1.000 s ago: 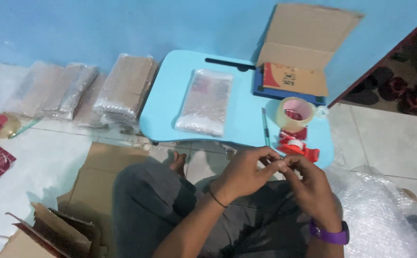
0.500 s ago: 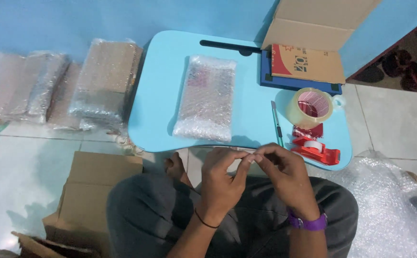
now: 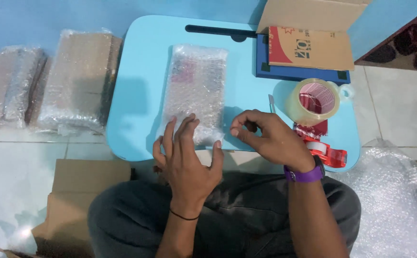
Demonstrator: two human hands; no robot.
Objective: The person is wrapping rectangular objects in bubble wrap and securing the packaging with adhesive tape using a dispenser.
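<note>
Bubble-wrapped parcel [image 3: 196, 93] lies flat at centre of light-blue lap table [image 3: 141, 110], long axis pointing away from person. Left hand [image 3: 189, 160] rests spread and open on near end, gripping nothing. Right hand [image 3: 270, 138] hovers beside near right corner, thumb and forefinger pinched; held item too small to tell. Wrap likely light, soft, slippery: hold by long edges. Tape roll [image 3: 312, 100] and red dispenser [image 3: 325, 150] crowd right side; left half of table offers open room.
</note>
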